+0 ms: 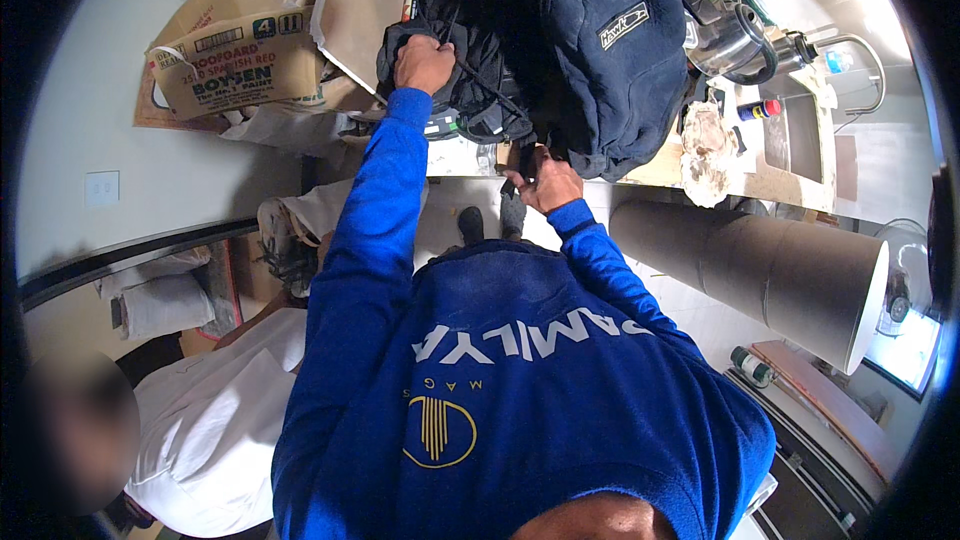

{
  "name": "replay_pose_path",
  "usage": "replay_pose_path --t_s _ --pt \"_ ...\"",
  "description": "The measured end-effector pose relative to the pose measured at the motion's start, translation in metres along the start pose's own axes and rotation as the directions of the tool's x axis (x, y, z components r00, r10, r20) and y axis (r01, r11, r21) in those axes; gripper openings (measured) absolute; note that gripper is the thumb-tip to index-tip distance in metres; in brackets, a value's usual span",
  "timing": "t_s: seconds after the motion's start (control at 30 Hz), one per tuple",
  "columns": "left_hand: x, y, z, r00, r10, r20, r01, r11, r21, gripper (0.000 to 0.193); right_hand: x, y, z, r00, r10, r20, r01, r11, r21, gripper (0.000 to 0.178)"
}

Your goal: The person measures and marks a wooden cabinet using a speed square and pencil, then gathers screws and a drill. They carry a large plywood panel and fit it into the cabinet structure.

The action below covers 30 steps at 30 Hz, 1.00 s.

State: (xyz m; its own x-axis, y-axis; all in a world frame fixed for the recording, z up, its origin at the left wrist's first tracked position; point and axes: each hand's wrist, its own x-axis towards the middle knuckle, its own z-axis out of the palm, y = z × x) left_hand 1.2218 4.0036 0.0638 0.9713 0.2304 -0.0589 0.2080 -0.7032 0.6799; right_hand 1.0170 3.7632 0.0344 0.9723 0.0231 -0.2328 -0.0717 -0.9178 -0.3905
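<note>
My left hand (425,63) is closed on the gathered top of a black drawstring bag (480,65), whose dark cords hang over its front. Beside it on the counter stands a large dark navy backpack (615,70). Low at the backpack's near left corner is my right hand (548,181), by the counter's front edge. Its thumb points left, apart from a finger stretched toward the bags; the other fingers are partly hidden. Between the two bags lies deep shadow, which hides what is there.
A brown cardboard box (235,60) sits at the far left. Rightward are a steel kettle (725,45), a red-capped can (758,110), a sink (800,135) and a curved faucet (880,80). A large cardboard tube (750,265) lies below. Another person in a white shirt (215,420) is at my left.
</note>
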Motion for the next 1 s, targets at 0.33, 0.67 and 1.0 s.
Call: replay_pose_path --t_s 0.33,0.67,1.0 --pt "-0.021 0.012 -0.007 0.997 -0.062 -0.048 0.067 0.991 0.118 0.032 0.02 -0.005 -0.027 0.982 0.014 0.189 -0.185 0.291 0.939 0.019" --pt "-0.026 0.002 -0.009 0.999 0.041 0.024 -0.043 0.995 0.089 0.031 0.059 -0.085 -0.12 0.977 -0.177 0.123 -0.133 -0.045 0.99 0.036" --pt "-0.046 -0.003 -0.012 0.953 0.267 -0.142 -0.284 0.952 -0.116 0.027 0.167 -0.143 -0.125 0.995 -0.094 0.033 -0.022 0.111 0.994 0.03"
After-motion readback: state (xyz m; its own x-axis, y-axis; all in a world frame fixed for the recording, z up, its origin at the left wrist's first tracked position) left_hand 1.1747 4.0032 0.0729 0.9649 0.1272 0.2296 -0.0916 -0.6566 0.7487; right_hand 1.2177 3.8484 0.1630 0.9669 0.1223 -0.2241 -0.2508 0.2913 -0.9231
